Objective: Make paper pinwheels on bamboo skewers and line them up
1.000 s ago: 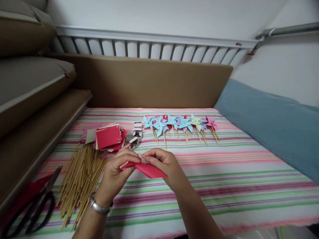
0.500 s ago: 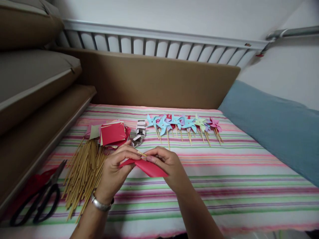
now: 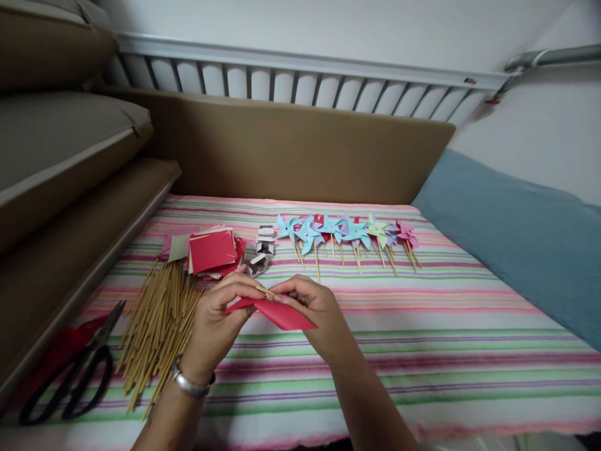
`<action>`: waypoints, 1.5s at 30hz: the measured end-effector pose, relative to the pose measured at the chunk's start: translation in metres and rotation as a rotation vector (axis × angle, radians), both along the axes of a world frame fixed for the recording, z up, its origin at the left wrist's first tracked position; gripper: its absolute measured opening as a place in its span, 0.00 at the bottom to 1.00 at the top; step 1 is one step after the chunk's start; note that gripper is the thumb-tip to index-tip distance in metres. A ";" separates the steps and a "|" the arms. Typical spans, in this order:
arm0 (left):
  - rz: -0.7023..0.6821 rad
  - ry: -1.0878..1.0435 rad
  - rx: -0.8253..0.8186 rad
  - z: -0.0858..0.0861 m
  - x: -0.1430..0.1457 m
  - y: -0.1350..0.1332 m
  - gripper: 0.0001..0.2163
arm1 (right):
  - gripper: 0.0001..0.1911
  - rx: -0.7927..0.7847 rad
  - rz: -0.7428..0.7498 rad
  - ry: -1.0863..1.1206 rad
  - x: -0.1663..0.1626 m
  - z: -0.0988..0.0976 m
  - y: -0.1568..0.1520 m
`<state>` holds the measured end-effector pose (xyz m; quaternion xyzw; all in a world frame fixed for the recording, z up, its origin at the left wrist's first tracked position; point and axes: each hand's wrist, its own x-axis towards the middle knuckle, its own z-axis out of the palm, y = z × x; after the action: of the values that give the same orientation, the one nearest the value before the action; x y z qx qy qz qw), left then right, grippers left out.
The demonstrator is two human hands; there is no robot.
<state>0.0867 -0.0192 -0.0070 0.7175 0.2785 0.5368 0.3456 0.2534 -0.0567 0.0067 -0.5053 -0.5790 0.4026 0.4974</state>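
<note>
Between my two hands is a red paper pinwheel (image 3: 285,315), its folded paper spreading below my fingers. My left hand (image 3: 224,316), with a silver bracelet at the wrist, is closed on the paper's left side. My right hand (image 3: 315,313) pinches near the middle, where the end of a thin wooden stick (image 3: 265,290) shows between the fingertips. Most of that stick is hidden by the right hand. Just beyond the left fingers stand small open white boxes (image 3: 258,264) with small metal bits inside.
Finished pinwheels (image 3: 355,233) lie in a row at the back. On the left are wooden sticks (image 3: 157,326), a stack of red paper squares (image 3: 212,252) and black-handled scissors (image 3: 87,369). Brown cushions (image 3: 70,219) border the left side of the striped cloth (image 3: 446,351).
The right hand and the red paper have shifted very slightly, and the paper's lower edge sits a little higher. Both hands keep their hold.
</note>
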 end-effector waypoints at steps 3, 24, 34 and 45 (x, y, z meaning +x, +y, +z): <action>-0.004 -0.002 -0.006 -0.001 0.001 0.001 0.05 | 0.04 0.022 -0.006 -0.002 0.000 -0.001 0.000; 0.026 -0.018 -0.125 0.001 -0.001 -0.001 0.02 | 0.06 0.122 -0.024 -0.014 -0.003 -0.006 0.001; 0.025 -0.014 -0.138 0.001 -0.002 -0.002 0.01 | 0.14 0.196 -0.074 -0.136 -0.006 -0.001 -0.002; 0.049 -0.010 -0.149 0.003 -0.001 -0.004 0.01 | 0.18 0.292 -0.096 -0.180 -0.008 0.000 -0.004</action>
<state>0.0860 -0.0235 -0.0042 0.6800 0.3334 0.5264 0.3864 0.2454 -0.0608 0.0062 -0.4887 -0.6488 0.2430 0.5303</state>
